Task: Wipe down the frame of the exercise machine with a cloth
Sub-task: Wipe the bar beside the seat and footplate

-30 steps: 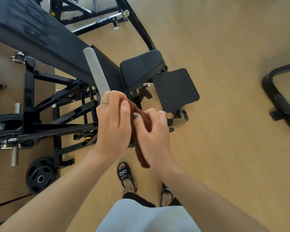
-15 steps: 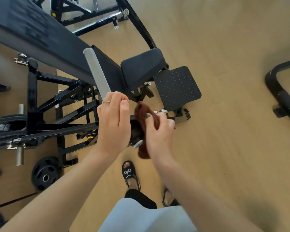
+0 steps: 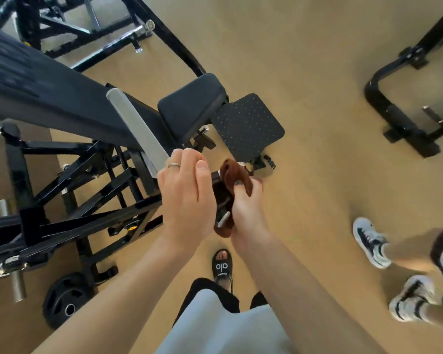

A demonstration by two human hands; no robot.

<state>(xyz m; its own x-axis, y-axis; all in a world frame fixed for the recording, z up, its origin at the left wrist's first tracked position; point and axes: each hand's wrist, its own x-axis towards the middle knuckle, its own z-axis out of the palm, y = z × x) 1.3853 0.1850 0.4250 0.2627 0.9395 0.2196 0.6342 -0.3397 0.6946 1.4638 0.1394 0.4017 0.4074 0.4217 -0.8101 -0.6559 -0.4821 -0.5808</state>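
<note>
The black exercise machine frame (image 3: 92, 215) fills the left side, with a silver handle bar (image 3: 136, 129) slanting down toward my hands. My left hand (image 3: 187, 198), with a ring on one finger, is closed around the lower end of that bar. Just to its right, my right hand (image 3: 246, 210) grips a brown cloth (image 3: 234, 175) bunched around a short black frame piece with a metal end cap. What lies under the cloth is mostly hidden.
A black seat pad (image 3: 192, 103) and dotted footplate (image 3: 246, 123) sit beyond my hands. A weight plate (image 3: 67, 302) lies on the floor at lower left. Another machine's black base (image 3: 394, 118) stands at right. Another person's sneakers (image 3: 371, 241) are at the right edge.
My right hand with the cloth has slid away from my left hand along the frame piece. A second person's feet have come into view at right. The camera has shifted.
</note>
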